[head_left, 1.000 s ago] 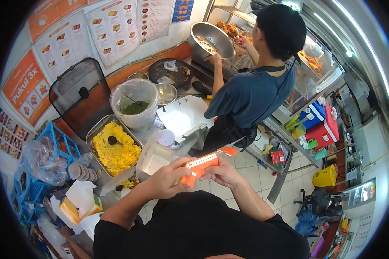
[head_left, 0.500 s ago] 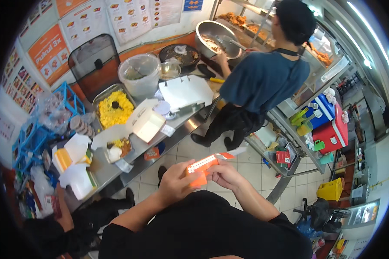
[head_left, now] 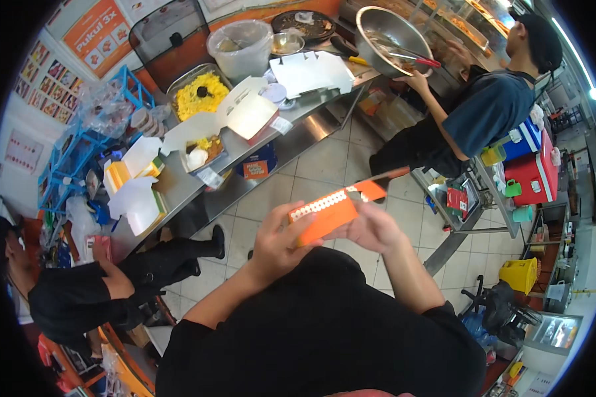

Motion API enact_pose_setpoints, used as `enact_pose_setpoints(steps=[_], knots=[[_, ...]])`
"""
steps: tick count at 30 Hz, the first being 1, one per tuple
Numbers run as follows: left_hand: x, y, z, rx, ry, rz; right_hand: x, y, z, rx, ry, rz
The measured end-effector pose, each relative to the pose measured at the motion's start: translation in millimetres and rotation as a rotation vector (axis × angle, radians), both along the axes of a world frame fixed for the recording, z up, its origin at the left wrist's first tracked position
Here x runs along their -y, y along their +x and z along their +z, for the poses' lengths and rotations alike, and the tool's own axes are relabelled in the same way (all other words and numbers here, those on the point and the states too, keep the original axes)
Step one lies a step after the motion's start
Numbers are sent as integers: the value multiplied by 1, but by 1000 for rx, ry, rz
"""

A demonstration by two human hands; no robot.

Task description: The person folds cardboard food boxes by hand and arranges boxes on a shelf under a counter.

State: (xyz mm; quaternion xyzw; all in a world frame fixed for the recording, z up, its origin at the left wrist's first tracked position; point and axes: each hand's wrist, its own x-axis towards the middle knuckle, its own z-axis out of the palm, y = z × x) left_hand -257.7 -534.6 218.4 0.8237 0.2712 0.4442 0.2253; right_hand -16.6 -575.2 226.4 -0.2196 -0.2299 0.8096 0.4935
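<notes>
Orange carton (head_left: 328, 213), light thin card that creases easily, sits clamped between left hand (head_left: 278, 241) at seven o'clock and right hand (head_left: 371, 228) at four o'clock, best held by its folded edges.

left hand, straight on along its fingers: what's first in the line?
The orange carton, which the left hand already grips. Beyond it, probably the right hand on the carton's other side, though depth is unclear.

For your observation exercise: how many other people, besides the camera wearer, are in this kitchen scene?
2. One person in a dark cap stands upper right, at a metal bowl. Another person in black crouches at lower left by the counter. Others may be hidden.
</notes>
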Motion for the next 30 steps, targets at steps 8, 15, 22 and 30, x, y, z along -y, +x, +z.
enact_pose_setpoints(steps=[8,15,22,30], knots=[[8,-126,20,82,347,47,-9,-82,15,381,-3,-38],[7,-204,28,150,612,165,9,-263,17,599,206,-436],[36,-242,11,285,389,78,44,-329,24,629,154,-439],[-45,-276,-112,769,-1741,-213,94,-322,-14,1720,1037,159]])
